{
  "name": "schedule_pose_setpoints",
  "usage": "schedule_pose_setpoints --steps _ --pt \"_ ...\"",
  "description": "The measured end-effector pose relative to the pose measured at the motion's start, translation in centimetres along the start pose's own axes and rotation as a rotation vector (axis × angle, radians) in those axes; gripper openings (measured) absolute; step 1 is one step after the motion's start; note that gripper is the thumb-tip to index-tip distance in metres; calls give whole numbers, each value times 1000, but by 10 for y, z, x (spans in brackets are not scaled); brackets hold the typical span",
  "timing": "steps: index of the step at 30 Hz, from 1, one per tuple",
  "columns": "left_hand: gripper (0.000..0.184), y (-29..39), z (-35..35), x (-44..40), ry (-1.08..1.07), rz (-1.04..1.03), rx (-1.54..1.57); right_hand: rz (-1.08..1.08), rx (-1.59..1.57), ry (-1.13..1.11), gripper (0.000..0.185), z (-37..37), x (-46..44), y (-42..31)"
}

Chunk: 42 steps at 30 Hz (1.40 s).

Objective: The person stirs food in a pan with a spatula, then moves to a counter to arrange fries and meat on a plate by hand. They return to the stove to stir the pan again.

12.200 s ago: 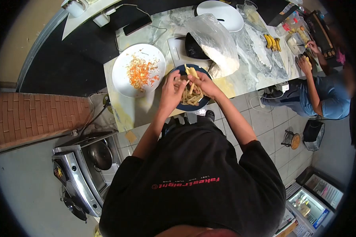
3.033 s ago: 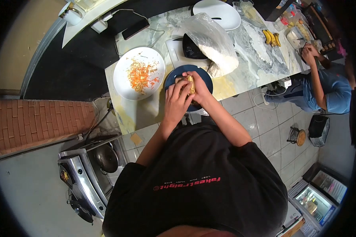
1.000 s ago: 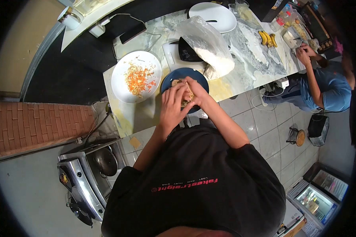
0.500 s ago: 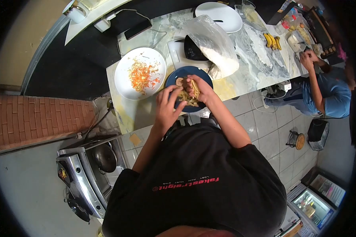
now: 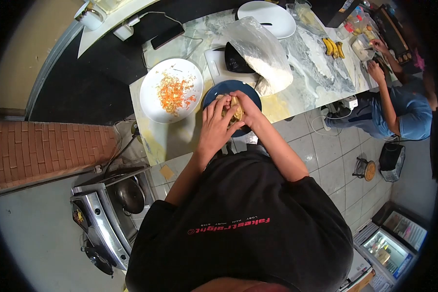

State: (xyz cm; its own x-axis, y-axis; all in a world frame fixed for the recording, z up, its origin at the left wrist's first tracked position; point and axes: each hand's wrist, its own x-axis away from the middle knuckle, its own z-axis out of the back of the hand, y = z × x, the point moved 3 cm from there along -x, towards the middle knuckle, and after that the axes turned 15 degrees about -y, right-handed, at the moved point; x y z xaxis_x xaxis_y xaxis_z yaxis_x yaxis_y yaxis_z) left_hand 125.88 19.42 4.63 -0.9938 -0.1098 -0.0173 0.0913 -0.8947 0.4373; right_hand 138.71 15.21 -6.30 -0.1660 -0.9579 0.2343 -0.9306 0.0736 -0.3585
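Note:
Over a dark blue plate [image 5: 222, 87], my right hand [image 5: 247, 111] is closed around pale yellowish food strips [image 5: 236, 108]. My left hand [image 5: 214, 127] has its fingers curved against the same strips from the other side, and its fingertips reach close to my right hand's fingers. Both hands hide most of the plate and part of the food. The exact kind of food is hard to make out. Just left of the plate lies a white plate [image 5: 149, 100] bearing shredded orange and pale bits [image 5: 174, 92].
Behind the blue plate are a clear plastic bag [image 5: 270, 53] of white powder and a black bowl [image 5: 236, 61]. Several bananas [image 5: 333, 48] and a large white plate [image 5: 277, 14] lie farther right. A co-worker in a blue shirt [image 5: 409, 112] works there. A stove [image 5: 100, 228] stands lower left.
My left hand has moved right and up, from apart with spread fingers to against the food in my right hand. The co-worker's hands have moved apart, one reaching toward a container.

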Motion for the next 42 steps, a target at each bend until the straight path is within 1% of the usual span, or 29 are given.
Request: schedule_pose_setpoints --steps 2,4,8,10,11,13,14,16,18,20,22,26,28,29,31,32,33,35,36,41,42 --pt "49 0 0 0 13 -5 7 -7 -3 21 19 2 0 1" --pt "48 0 1 0 28 -9 15 -36 39 -33 19 7 0 0" --pt "47 1 3 0 48 -17 20 -49 17 -31 20 1 1 -1" --pt "47 1 3 0 50 -18 23 -49 34 13 23 -2 2 -2" --pt "47 2 3 1 52 -16 11 -49 35 12 23 0 1 -1" --pt "47 3 3 1 53 -11 0 -68 36 -28 30 2 -1 1" --pt "46 5 4 1 60 -31 20 -69 36 -28 30 -2 -1 0" --pt "46 8 7 1 66 -52 41 -58 -76 28 33 -8 1 -1" --pt "44 9 13 6 133 -32 115 -76 -75 -7 33 -5 5 -4" --pt "43 5 17 9 169 -33 114 -98 -77 -45 34 -9 7 -5" --pt "40 3 25 15 206 -2 105 -69 52 57 36 -15 13 -10" --pt "35 -12 20 26 214 41 144 -36 127 111 37 -22 16 -11" --pt "34 -14 20 31 218 45 142 66 292 181 39 -36 19 -16" --pt "33 -16 19 33 223 50 140 63 290 181 39 -46 20 -18" --pt "32 -19 18 36 236 47 137 252 618 112 41 -71 25 -32" --pt "32 -20 17 37 251 39 133 292 719 111 41 -79 27 -39" --pt "32 -21 16 38 249 42 136 288 718 113 41 -90 28 -43" --pt "32 -24 14 39 264 56 160 552 1129 114 37 -121 34 -59" --pt "32 -24 14 39 264 57 161 567 1174 88 32 -131 37 -65" --pt "30 -27 14 42 301 66 162 579 1225 20 29 -192 57 -89" --pt "30 -28 14 43 302 68 163 626 1235 -13 29 -201 59 -92"
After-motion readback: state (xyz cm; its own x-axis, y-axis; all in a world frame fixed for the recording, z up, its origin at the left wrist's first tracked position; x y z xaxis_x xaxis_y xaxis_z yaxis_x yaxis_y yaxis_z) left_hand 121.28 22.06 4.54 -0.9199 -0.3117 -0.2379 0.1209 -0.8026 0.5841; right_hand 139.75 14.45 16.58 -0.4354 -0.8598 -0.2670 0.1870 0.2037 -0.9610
